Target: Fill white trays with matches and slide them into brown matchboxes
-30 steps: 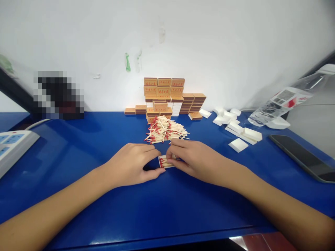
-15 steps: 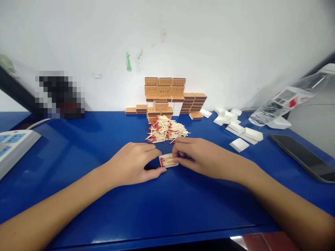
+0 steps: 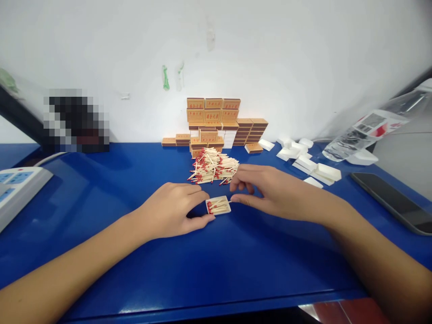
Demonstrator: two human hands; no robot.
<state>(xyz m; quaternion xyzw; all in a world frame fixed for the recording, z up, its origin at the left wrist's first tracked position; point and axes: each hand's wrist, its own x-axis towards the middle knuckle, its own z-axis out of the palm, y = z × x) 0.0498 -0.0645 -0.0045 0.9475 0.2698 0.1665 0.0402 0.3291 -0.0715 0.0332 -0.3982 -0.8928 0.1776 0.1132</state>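
Note:
A small white matchbox tray point(image 3: 224, 212) lies on the blue table, with red-headed matches point(image 3: 218, 206) in it, heads to the left. My left hand point(image 3: 173, 209) grips the tray's left end between thumb and fingers. Just off its right end is my right hand point(image 3: 259, 189), thumb and curled fingers apart, with no match visible between them. A pale tip shows beside that thumb; whether it is a match end I cannot tell. Behind the tray lies a heap of loose matches point(image 3: 212, 166), its right edge partly covered by my right fingers.
Stacked matchboxes point(image 3: 212, 116) stand against the wall behind the heap. To the right lie several white trays point(image 3: 327, 172), a plastic bottle point(image 3: 361, 132) leaning over, and a phone point(image 3: 391, 200). A power strip point(image 3: 23, 189) sits at the left edge.
My right hand has drawn back to the right from the tray, and its fingers have parted, uncovering the tray's right end. My left hand stays on the tray.

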